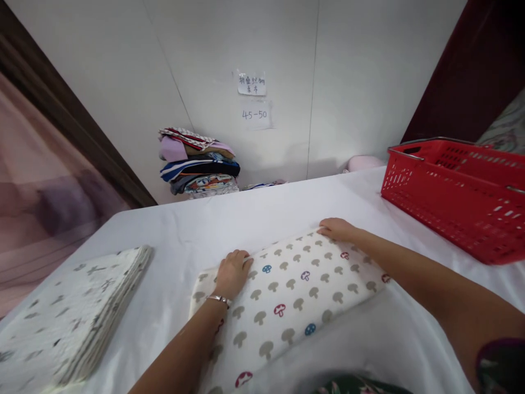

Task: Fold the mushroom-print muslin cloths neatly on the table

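A white cloth printed with grey, red, blue and purple mushrooms (297, 287) lies folded on the white-covered table in front of me. Its far edge runs at a slant, rising to the right. My left hand (233, 271), with a bracelet at the wrist, is closed on that far edge near the left corner. At the far right corner, my right hand (337, 229) grips the same edge, fingers curled over it. The undersides of the fingers are hidden. To the left sits a neat stack of folded white cloths with dark print (77, 317), apart from my hands.
A red plastic basket (455, 202) with metal handles stands at the table's right side. Beyond the far edge is a pile of folded fabrics (200, 164) against the wall. Two paper signs (252, 85) are taped above. A pink curtain (45, 202) hangs on the left.
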A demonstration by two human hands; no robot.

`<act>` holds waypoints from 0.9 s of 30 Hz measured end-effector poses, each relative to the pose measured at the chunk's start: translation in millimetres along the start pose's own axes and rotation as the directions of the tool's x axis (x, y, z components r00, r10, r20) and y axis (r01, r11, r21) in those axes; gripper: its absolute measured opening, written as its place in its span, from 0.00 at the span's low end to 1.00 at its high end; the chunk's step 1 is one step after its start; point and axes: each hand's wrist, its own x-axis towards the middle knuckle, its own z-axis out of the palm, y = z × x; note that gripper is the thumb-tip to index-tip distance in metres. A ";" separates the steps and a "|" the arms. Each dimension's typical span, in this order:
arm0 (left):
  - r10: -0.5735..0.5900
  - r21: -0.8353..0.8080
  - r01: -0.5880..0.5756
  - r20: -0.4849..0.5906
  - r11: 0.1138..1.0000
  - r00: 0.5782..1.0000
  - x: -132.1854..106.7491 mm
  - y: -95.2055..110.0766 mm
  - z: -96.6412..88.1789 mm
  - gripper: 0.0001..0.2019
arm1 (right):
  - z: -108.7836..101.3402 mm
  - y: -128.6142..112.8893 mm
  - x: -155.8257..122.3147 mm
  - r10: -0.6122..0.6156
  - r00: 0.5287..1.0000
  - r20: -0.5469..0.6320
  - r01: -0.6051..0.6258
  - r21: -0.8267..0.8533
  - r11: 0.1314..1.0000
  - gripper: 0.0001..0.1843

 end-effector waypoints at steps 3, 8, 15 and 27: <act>0.117 0.006 -0.117 -0.051 0.993 0.992 -6.0 5.8 0.0 0.13 | -7.4 31.3 -14.0 0.094 0.995 -0.010 -0.094 0.028 0.995 0.15; 0.338 0.044 -0.339 0.010 0.940 0.941 -21.2 15.9 9.9 0.21 | -0.6 51.6 -20.9 0.288 0.957 -0.045 -0.285 0.052 0.957 0.18; 0.301 0.055 -0.304 0.056 0.951 0.952 -24.4 14.0 17.1 0.24 | 14.6 42.6 -20.1 0.428 0.896 -0.116 -0.433 -0.019 0.901 0.24; 0.282 0.072 -0.287 0.076 0.955 0.957 -24.6 14.8 18.9 0.25 | 17.2 -33.9 -47.1 0.105 0.964 -0.243 -0.105 0.014 0.994 0.24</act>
